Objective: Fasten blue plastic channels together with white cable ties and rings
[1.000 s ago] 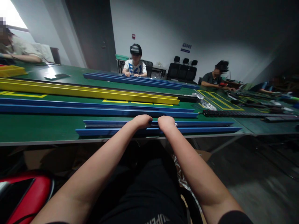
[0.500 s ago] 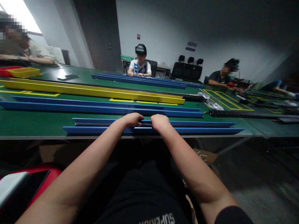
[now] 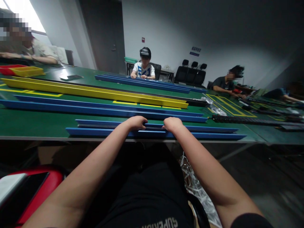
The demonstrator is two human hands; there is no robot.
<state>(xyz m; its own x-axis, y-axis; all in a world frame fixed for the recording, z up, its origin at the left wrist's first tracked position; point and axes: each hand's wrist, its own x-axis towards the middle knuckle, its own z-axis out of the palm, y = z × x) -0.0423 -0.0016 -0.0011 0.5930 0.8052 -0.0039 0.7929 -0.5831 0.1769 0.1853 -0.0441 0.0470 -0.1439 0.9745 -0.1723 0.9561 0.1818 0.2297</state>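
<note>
Near the table's front edge lies a long blue channel (image 3: 95, 131) with two raised sides. My left hand (image 3: 137, 123) reaches over its middle, fingers curled down into the trough. To the right, a short gap away, my right hand (image 3: 173, 123) is closed in the same place, its fingers bent and pressed together. Whatever sits between the fingertips is hidden or too small to make out. Just beyond both hands is a second long blue channel (image 3: 104, 111), apart from the first.
Past them run a yellow channel (image 3: 95, 91) and another group of blue channels (image 3: 142, 84). Yellow (image 3: 27, 72) and red (image 3: 7, 69) trays stand far left. Clear plastic wrap (image 3: 217, 110) and a dark bar (image 3: 237, 119) lie right. Several people sit around the green table (image 3: 35, 126).
My right hand has slid right along the channel, widening the gap between my hands. My left hand stays in about the same place.
</note>
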